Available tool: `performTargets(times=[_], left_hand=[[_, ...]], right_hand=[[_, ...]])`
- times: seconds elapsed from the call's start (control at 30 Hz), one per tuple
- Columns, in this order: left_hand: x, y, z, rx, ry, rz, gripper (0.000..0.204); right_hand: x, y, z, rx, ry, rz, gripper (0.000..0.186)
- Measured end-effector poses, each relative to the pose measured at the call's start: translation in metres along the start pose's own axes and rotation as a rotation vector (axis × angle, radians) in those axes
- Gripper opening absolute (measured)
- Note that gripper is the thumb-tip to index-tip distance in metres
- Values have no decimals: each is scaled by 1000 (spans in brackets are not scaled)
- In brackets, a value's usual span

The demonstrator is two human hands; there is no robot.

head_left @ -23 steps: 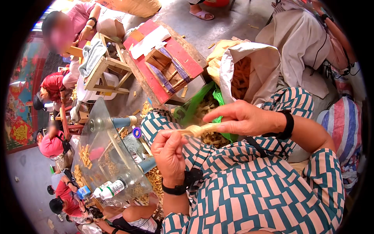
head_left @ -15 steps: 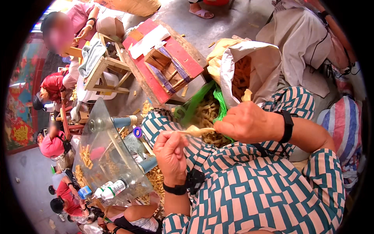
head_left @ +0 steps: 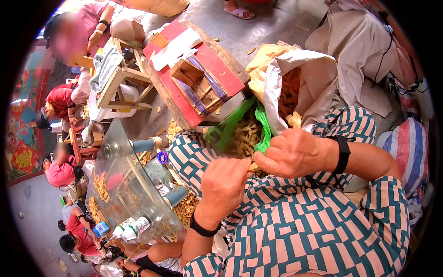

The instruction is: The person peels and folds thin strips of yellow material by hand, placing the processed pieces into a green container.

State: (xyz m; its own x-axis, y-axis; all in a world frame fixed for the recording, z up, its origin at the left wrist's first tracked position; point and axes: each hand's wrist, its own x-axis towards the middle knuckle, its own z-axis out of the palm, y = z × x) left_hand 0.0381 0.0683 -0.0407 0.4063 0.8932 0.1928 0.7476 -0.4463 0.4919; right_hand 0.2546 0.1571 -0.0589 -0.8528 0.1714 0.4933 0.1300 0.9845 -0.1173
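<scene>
Over my lap both hands are closed and nearly meet, fingertips pinching a pale yellow strip (head_left: 253,167) that shows only in the small gap between them. My left hand (head_left: 224,183) has its back turned up and hides most of its end. My right hand (head_left: 295,153) is curled in a fist, and a yellow folded piece (head_left: 294,120) shows just above its knuckles; whether it is held there I cannot tell. Right beyond the hands, a green plastic bag (head_left: 264,129) stands open with many twisted yellowish strips (head_left: 243,134) inside.
A white sack (head_left: 318,85) with orange-brown pieces (head_left: 289,92) stands beyond my right hand. Ahead is a red-topped bench (head_left: 226,76) bearing a wooden jig (head_left: 187,70). At left, a glass table (head_left: 159,203) carries bottles (head_left: 134,227) and strips. Other people sit farther left.
My left hand has moved right and turned its back up, closing in on the right hand. The strip stretched between them is now mostly covered. The right hand has dipped slightly.
</scene>
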Motion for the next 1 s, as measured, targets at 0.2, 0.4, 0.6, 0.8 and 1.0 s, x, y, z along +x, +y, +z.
performTargets(times=[0.2,0.4,0.6,0.8,1.0], left_hand=[[-11,0,-3,15,-20,14,13],[28,-61,-32,-237,183,-293,11],[77,-123,-40,-381,374,-487,13],[67,-139,-29,-394,316,-668,17],[35,-74,-40,-492,364,-417,22]], right_hand=[[-14,3,-14,418,-270,80,8],[35,81,7,219,-48,217,3],[86,137,42,54,182,283,2],[63,153,60,-29,-115,403,5],[49,96,21,147,104,129,18]])
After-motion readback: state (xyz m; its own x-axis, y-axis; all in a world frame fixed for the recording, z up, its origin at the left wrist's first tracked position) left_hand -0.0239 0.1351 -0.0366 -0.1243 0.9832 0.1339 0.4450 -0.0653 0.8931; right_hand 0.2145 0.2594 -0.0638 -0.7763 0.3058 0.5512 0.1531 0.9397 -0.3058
